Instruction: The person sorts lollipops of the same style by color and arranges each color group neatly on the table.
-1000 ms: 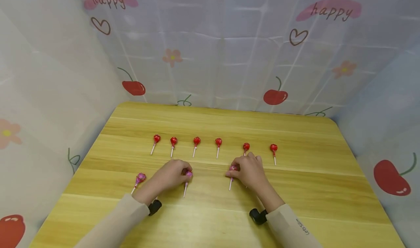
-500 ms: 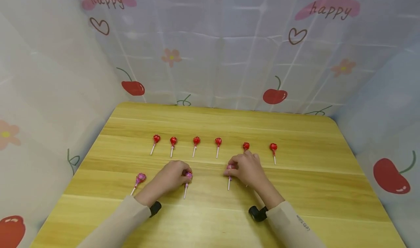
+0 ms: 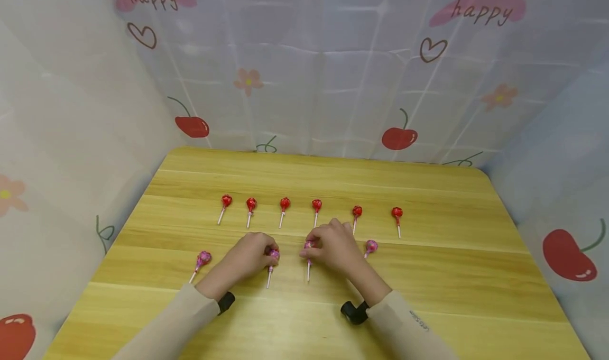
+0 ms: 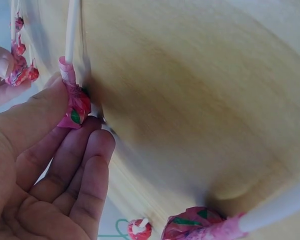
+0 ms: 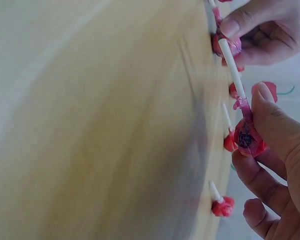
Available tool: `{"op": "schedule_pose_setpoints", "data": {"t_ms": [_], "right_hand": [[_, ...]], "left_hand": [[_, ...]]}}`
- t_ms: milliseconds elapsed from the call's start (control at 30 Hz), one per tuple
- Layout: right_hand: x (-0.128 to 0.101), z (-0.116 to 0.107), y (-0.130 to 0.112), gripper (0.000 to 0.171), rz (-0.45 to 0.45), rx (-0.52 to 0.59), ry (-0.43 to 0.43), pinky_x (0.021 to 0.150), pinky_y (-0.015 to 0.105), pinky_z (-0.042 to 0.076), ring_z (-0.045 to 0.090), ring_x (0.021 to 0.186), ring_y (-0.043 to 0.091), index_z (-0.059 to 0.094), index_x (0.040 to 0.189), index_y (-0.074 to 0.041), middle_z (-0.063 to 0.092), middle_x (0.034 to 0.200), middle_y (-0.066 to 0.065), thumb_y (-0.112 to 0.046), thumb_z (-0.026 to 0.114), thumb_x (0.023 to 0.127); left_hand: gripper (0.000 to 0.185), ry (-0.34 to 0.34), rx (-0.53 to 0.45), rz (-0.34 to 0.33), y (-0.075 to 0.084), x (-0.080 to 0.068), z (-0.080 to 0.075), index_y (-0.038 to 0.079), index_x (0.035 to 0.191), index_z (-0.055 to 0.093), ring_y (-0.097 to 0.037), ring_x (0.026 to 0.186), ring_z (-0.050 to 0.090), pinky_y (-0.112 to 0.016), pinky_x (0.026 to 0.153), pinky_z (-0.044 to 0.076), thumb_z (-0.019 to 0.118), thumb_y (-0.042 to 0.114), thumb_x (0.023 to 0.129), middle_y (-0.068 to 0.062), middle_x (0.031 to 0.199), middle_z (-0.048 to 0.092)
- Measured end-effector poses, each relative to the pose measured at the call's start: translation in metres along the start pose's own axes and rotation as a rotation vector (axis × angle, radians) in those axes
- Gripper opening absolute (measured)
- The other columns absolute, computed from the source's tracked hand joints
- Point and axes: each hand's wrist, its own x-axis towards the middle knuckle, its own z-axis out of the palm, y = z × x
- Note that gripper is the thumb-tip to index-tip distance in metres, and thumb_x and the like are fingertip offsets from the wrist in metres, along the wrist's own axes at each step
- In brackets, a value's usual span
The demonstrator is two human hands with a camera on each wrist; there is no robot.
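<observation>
A printed curtain (image 3: 304,74) with cherries, flowers and the word "happy" is hanging round the far and side edges of a pale wooden bench (image 3: 428,291), the largest things in view. Two beige sleeves are reaching in from the near edge, each with a small black camera at the wrist. The left hand (image 3: 249,254) is resting on the bench left of centre, its grip curled together round the wrapped head of a pink lollipop (image 3: 273,254), whose white stick is pointing toward the near edge; the left wrist view is showing fingertips (image 4: 85,150) pressing on the pink wrapper (image 4: 76,107). The right hand (image 3: 333,246) is lying just right of it, its grip pinching the head of a second pink lollipop (image 3: 308,245) between thumb and fingers, as the right wrist view is showing (image 5: 247,137), stick lying toward the near edge. The two hands are sitting near each other but apart. Another pink lollipop (image 3: 370,246) is lying just right of the right hand, and one more (image 3: 203,258) is lying left of the left hand. Beyond the hands, a row of six red lollipops (image 3: 284,205) is running left to right across the bench, and the right hand's fingers are reaching close to that row.
</observation>
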Motion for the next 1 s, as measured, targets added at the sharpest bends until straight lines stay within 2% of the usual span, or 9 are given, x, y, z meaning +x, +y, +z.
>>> {"op": "schedule_pose_setpoints", "data": {"t_ms": [200,400,767,1000], "right_hand": [[-0.005,0.008,-0.002,0.027,-0.012,-0.004,-0.02,0.074,0.032,0.026,0.041,0.075,0.01,0.074,0.082,-0.028,0.064,0.075,-0.02,-0.053,0.081,0.074],[-0.008,0.013,-0.005,0.031,-0.041,-0.058,-0.016,0.072,0.032,0.026,0.041,0.074,0.011,0.074,0.083,-0.025,0.066,0.077,-0.017,-0.054,0.081,0.074],[-0.007,0.012,-0.007,0.033,-0.027,-0.089,-0.031,0.072,0.033,0.027,0.041,0.074,0.012,0.073,0.085,-0.025,0.066,0.079,-0.014,-0.055,0.08,0.074],[-0.006,0.01,-0.004,0.038,-0.022,-0.093,-0.031,0.071,0.033,0.028,0.042,0.074,0.012,0.073,0.09,-0.023,0.065,0.079,-0.012,-0.057,0.08,0.074]], "left_hand": [[0.008,-0.004,-0.009,0.002,0.003,0.0,-0.002,0.011,0.082,0.073,-0.009,0.07,0.055,-0.03,0.068,0.049,0.082,0.013,0.081,0.004,0.077,0.068],[0.008,0.0,-0.005,-0.006,0.004,-0.002,-0.003,0.011,0.082,0.073,-0.009,0.072,0.057,-0.03,0.071,0.051,0.081,0.012,0.081,0.004,0.078,0.068],[0.01,0.025,0.053,0.055,0.003,-0.004,-0.003,0.013,0.079,0.071,-0.009,0.071,0.054,-0.03,0.068,0.048,0.08,0.014,0.083,0.006,0.077,0.065],[0.009,0.016,0.093,0.078,0.001,-0.004,-0.002,0.012,0.086,0.072,-0.01,0.075,0.055,-0.032,0.071,0.049,0.08,0.016,0.084,0.005,0.081,0.066]]}}
